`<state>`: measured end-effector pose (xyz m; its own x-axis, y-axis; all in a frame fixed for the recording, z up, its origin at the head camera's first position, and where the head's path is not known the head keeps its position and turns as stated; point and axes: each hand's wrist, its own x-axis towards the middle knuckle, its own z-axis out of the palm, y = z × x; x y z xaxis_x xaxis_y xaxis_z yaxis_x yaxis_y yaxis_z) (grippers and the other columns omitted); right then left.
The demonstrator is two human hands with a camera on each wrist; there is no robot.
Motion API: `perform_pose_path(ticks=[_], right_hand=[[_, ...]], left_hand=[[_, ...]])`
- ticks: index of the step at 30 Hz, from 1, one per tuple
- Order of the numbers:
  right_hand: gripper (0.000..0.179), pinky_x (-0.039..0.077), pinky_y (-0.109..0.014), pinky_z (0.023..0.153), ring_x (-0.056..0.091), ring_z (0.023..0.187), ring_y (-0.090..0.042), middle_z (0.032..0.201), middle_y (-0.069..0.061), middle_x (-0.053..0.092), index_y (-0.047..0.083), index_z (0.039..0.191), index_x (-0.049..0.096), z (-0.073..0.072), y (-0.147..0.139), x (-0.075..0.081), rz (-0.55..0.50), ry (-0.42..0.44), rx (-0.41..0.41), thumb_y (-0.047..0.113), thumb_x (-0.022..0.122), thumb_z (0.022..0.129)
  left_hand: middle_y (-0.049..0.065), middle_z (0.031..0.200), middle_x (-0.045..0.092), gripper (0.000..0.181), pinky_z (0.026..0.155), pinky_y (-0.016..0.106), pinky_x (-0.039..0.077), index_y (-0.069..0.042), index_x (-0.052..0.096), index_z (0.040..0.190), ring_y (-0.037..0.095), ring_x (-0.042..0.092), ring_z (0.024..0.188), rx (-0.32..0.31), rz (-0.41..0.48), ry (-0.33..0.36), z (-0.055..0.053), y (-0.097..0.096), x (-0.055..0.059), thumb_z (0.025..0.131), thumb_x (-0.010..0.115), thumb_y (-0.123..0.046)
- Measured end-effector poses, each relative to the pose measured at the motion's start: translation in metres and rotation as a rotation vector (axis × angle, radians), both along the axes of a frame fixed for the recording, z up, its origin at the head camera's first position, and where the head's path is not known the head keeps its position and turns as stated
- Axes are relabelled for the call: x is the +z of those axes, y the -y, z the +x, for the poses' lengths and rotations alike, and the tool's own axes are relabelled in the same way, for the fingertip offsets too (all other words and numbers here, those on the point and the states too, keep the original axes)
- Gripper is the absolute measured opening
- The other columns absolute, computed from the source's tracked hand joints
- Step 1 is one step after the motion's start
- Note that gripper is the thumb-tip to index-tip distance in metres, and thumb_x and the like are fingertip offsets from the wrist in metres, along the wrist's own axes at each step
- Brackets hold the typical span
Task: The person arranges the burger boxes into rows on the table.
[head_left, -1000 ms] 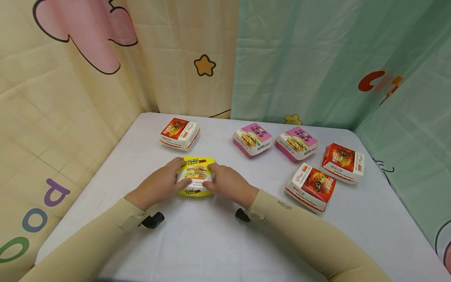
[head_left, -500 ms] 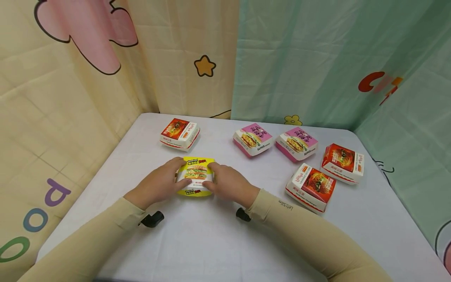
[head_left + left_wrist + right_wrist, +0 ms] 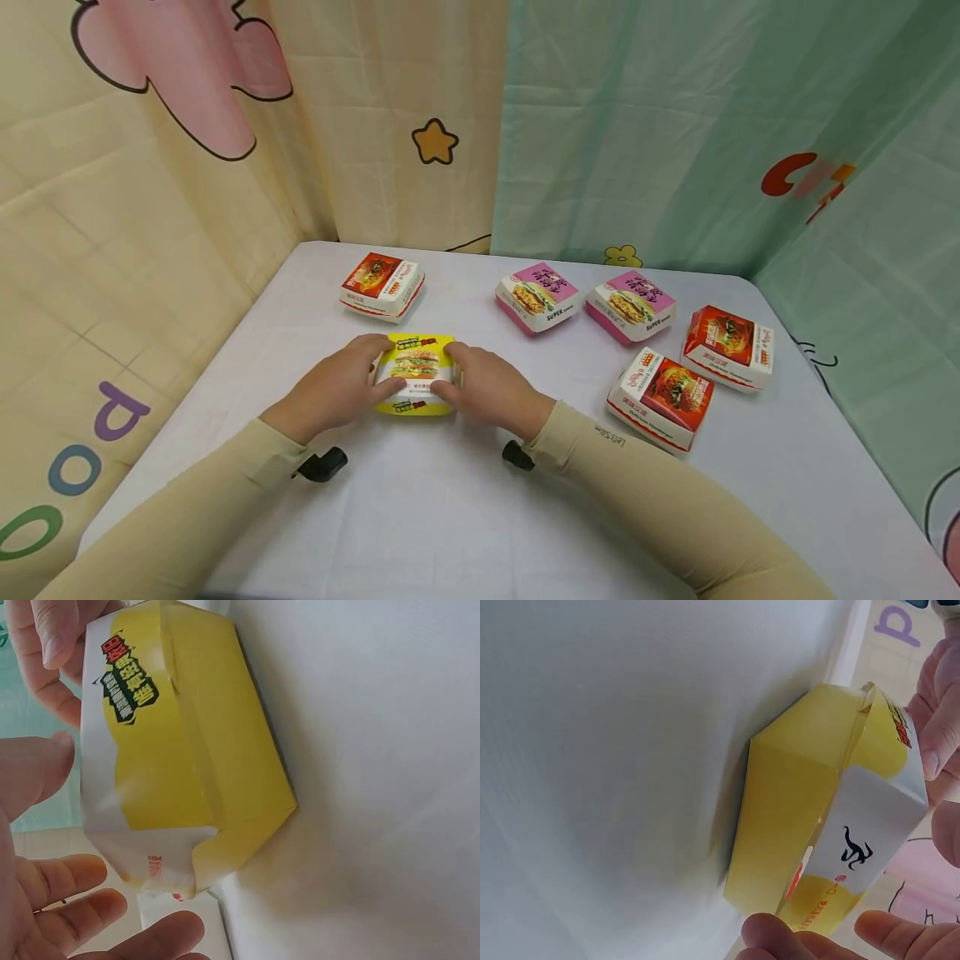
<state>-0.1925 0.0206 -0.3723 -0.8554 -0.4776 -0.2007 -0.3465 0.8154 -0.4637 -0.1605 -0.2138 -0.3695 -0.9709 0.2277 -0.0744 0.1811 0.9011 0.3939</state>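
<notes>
In the head view a yellow and white burger box, lid down and printed with a burger, rests on the white table. My left hand holds its left side, thumb toward the near side and fingers at the far corner. On the other side my right hand mirrors that hold. The left wrist view shows the yellow box's flank, with left fingers spread round its corner. In the right wrist view the fingertips are right at the far end of the box.
A red and white burger box sits at the back left. Two pink boxes, one at back centre and one beside it, stand further right. Two red boxes, one nearer and one behind, lie at the right. Curtains enclose the table.
The hands stay around the yellow box, which has barely shifted. The fingertips have eased slightly apart over its top; the other boxes have stayed put.
</notes>
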Motion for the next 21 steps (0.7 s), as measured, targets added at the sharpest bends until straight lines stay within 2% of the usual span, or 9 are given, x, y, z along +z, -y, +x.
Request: perform_pose_path(ticks=[4,6,11,16,18,21], right_hand=[[0.072,0.045,-0.048,0.120,0.057,0.137,-0.026,0.155,-0.011,0.056,0.010,0.159,0.043,-0.001,-0.003,0.003,-0.025,-0.009,-0.023,0.050,0.065,0.103],[0.073,0.044,-0.048,0.121,0.053,0.144,-0.027,0.157,-0.011,0.054,0.010,0.159,0.043,-0.002,-0.004,0.004,-0.030,-0.014,-0.039,0.050,0.064,0.102],[0.073,0.045,-0.049,0.120,0.050,0.147,-0.027,0.159,-0.010,0.051,0.013,0.159,0.043,-0.006,-0.006,0.005,-0.033,-0.033,-0.066,0.052,0.064,0.102],[0.071,0.042,-0.050,0.122,0.046,0.150,-0.029,0.165,-0.010,0.043,0.013,0.159,0.043,-0.013,-0.009,0.006,-0.048,-0.085,-0.086,0.052,0.063,0.103],[0.071,0.040,-0.052,0.124,0.042,0.153,-0.031,0.167,-0.011,0.040,0.013,0.159,0.043,-0.017,-0.010,0.005,-0.053,-0.097,-0.100,0.053,0.062,0.103],[0.071,0.035,-0.054,0.126,0.035,0.158,-0.032,0.171,-0.012,0.034,0.014,0.160,0.043,-0.022,-0.012,0.004,-0.053,-0.105,-0.116,0.053,0.061,0.103]], left_hand=[[0.016,0.160,0.047,0.068,0.106,0.055,0.054,-0.003,0.048,0.153,0.034,0.063,0.124,0.015,0.012,0.001,-0.004,0.004,0.001,0.102,0.067,-0.045],[0.015,0.159,0.047,0.068,0.105,0.056,0.054,-0.004,0.047,0.154,0.035,0.062,0.127,0.024,0.013,0.003,-0.007,0.006,0.002,0.103,0.065,-0.046],[0.018,0.160,0.045,0.070,0.112,0.062,0.047,-0.008,0.043,0.157,0.041,0.053,0.140,0.075,0.010,0.013,-0.017,0.012,0.005,0.104,0.062,-0.049],[0.024,0.164,0.038,0.077,0.120,0.065,0.037,-0.003,0.036,0.161,0.046,0.038,0.152,0.134,0.000,0.018,-0.033,0.019,0.011,0.105,0.057,-0.052],[0.027,0.164,0.036,0.081,0.121,0.065,0.036,0.000,0.033,0.162,0.047,0.036,0.152,0.161,-0.006,0.026,-0.040,0.022,0.014,0.105,0.055,-0.053],[0.030,0.162,0.036,0.085,0.119,0.065,0.038,0.005,0.030,0.161,0.048,0.040,0.148,0.202,-0.008,0.041,-0.053,0.026,0.018,0.105,0.054,-0.054]])
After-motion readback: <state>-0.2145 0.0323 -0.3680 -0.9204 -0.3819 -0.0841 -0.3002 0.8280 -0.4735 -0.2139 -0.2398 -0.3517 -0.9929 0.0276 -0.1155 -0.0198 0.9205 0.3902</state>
